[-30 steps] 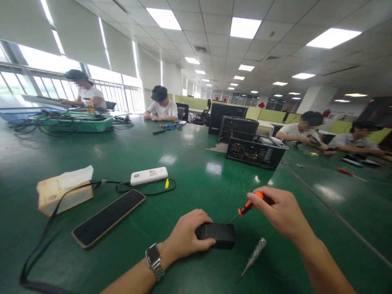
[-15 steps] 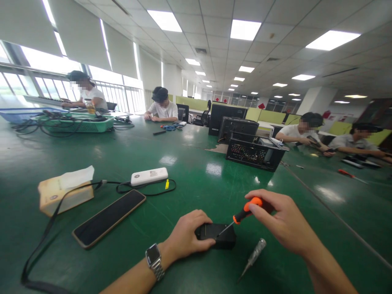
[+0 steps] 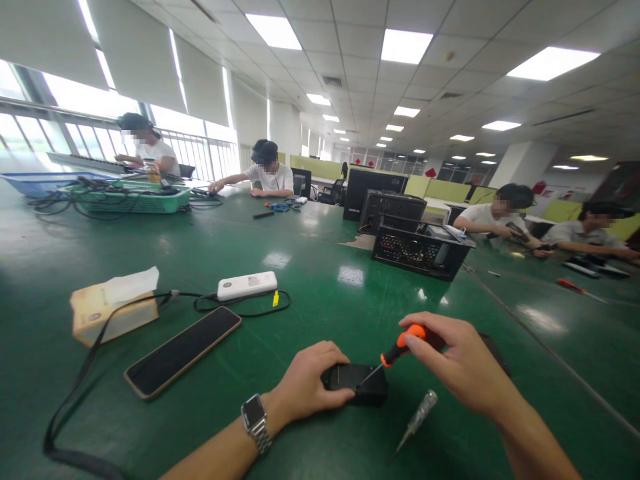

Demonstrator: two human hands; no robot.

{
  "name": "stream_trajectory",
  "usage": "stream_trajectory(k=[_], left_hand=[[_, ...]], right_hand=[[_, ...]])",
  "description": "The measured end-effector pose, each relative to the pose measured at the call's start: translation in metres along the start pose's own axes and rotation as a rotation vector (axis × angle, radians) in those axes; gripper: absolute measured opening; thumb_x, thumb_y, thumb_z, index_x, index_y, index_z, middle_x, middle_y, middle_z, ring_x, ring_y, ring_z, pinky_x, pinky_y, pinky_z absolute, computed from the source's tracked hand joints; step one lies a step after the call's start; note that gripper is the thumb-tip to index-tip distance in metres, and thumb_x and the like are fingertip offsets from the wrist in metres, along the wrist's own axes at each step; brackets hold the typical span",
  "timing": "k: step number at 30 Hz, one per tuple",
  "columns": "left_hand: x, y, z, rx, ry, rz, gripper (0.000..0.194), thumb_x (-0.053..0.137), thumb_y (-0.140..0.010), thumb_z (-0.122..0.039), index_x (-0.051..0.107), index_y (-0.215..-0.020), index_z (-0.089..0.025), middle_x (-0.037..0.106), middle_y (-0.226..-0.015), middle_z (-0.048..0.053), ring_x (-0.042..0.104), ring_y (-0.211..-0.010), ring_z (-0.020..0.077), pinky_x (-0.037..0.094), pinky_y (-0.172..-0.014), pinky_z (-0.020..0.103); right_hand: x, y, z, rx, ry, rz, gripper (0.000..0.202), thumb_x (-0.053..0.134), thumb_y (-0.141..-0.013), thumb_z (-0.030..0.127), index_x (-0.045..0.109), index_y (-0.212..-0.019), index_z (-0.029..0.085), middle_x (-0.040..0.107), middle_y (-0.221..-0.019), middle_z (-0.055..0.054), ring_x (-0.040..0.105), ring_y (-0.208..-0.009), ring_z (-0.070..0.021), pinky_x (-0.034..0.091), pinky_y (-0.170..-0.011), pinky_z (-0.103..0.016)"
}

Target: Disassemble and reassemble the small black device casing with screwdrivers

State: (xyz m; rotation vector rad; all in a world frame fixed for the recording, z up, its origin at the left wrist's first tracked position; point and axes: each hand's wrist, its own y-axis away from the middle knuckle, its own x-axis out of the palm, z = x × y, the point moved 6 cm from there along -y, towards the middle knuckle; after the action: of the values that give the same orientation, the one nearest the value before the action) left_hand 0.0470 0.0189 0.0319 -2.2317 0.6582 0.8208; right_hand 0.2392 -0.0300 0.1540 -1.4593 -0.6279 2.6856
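A small, matte black box (image 3: 373,390) sits on the green table (image 3: 300,440), low and a little right of centre. It is a plain rectangular block with crisp edges, its top face flat and dull, and a short pale line runs across the top near the left end. A small dark spot, perhaps a screw hole, shows on the top by the near edge, though the view is too coarse to be sure.

Of the two hands, the left hand (image 3: 311,381) grips the box's left end, its thumb along the near side and the fingers on the far side. The right hand (image 3: 460,353) pinches the orange and black handle of a screwdriver (image 3: 400,345), whose thin shaft slants down to the top of the box near the left thumb.

No writing can be read on the box. A white device (image 3: 243,287) at the back left bears a round dark mark and a printed label (image 3: 254,280), both illegible. The tissue pack (image 3: 125,325) carries a small round emblem and faint, unreadable print.
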Motion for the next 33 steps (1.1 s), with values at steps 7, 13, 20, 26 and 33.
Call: stream_trajectory(k=[7, 13, 20, 26, 33], left_hand=[[0.001, 0.000, 0.000, 0.013, -0.007, -0.011, 0.031, 0.073, -0.073, -0.034, 0.066, -0.099, -0.018, 0.065, -0.091, 0.005, 0.060, -0.083, 0.0203, 0.047, -0.075, 0.028], [0.000, -0.001, -0.003, 0.031, -0.054, 0.000, 0.031, 0.073, -0.072, -0.034, 0.068, -0.098, -0.018, 0.066, -0.089, 0.005, 0.060, -0.082, 0.0206, 0.048, -0.073, 0.028], [0.001, -0.003, -0.004, 0.043, -0.161, -0.009, 0.032, 0.075, -0.067, -0.032, 0.069, -0.096, -0.019, 0.068, -0.089, 0.005, 0.061, -0.082, 0.0223, 0.048, -0.075, 0.030], [0.008, -0.003, -0.005, 0.036, -0.220, -0.007, 0.030, 0.075, -0.065, -0.033, 0.069, -0.090, -0.019, 0.069, -0.084, 0.004, 0.061, -0.078, 0.0219, 0.046, -0.071, 0.030], [0.001, -0.005, 0.007, -0.066, -0.252, -0.058, 0.026, 0.076, -0.062, -0.032, 0.069, -0.084, -0.019, 0.068, -0.080, 0.003, 0.062, -0.076, 0.0217, 0.046, -0.068, 0.029]], right_hand=[[0.007, 0.001, 0.005, -0.014, 0.065, 0.005, 0.021, 0.056, -0.087, 0.039, 0.067, -0.084, 0.021, 0.069, -0.080, -0.001, 0.061, -0.072, -0.0169, 0.044, -0.066, -0.026], [0.004, 0.009, 0.019, -0.035, 0.084, 0.086, 0.021, 0.059, -0.085, 0.041, 0.065, -0.079, 0.021, 0.065, -0.072, 0.001, 0.057, -0.064, -0.0140, 0.041, -0.059, -0.024], [0.001, 0.021, -0.066, 0.193, 0.142, -0.059, 0.024, 0.056, -0.084, 0.043, 0.063, -0.092, 0.021, 0.068, -0.079, -0.003, 0.059, -0.064, -0.0180, 0.042, -0.060, -0.028], [0.078, 0.050, -0.130, 0.290, 0.150, 0.105, 0.019, 0.050, -0.087, 0.038, 0.060, -0.088, 0.022, 0.066, -0.086, -0.004, 0.061, -0.077, -0.0209, 0.044, -0.073, -0.031], [0.065, 0.064, -0.115, 0.177, 0.032, 0.228, 0.032, 0.062, -0.081, 0.041, 0.061, -0.107, 0.023, 0.056, -0.114, -0.008, 0.050, -0.108, -0.0252, 0.038, -0.093, -0.034]])
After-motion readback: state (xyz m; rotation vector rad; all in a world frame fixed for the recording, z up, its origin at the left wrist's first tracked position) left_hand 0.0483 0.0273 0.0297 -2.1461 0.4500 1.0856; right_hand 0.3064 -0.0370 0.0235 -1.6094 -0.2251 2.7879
